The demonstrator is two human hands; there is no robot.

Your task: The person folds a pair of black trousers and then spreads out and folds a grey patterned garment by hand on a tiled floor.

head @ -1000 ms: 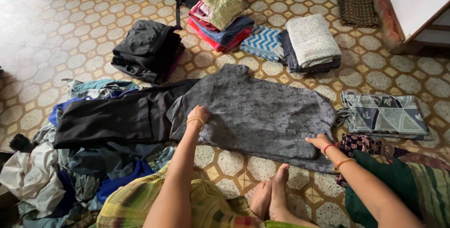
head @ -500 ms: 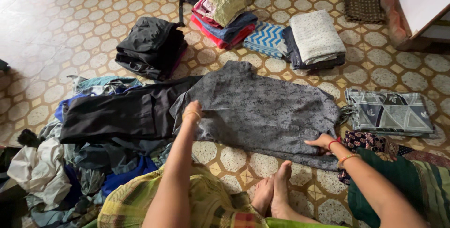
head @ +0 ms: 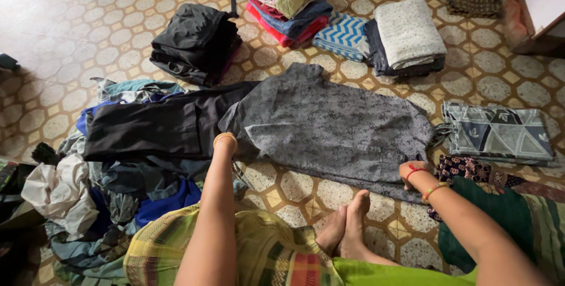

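Observation:
A grey speckled shirt (head: pixel 335 127) lies spread flat on the tiled floor in front of me. My left hand (head: pixel 226 140) is at the shirt's near left edge by the sleeve, its fingers curled down onto the cloth and mostly hidden behind my wrist. My right hand (head: pixel 411 171) grips the shirt's near right hem corner. Black trousers (head: pixel 147 130) lie flat just left of the shirt, touching it. My bare feet (head: pixel 347 224) rest below the shirt's near edge.
A heap of unfolded clothes (head: pixel 65 198) sits at the left. Folded stacks line the far side: black (head: pixel 194 42), colourful (head: pixel 288 3), blue zigzag (head: pixel 344 36), white on grey (head: pixel 406 39). A folded geometric cloth (head: pixel 500 136) lies at the right.
My left hand has slid from the shirt's surface to its near left edge. My right hand has stayed at the right hem. The camera view has tilted down a little.

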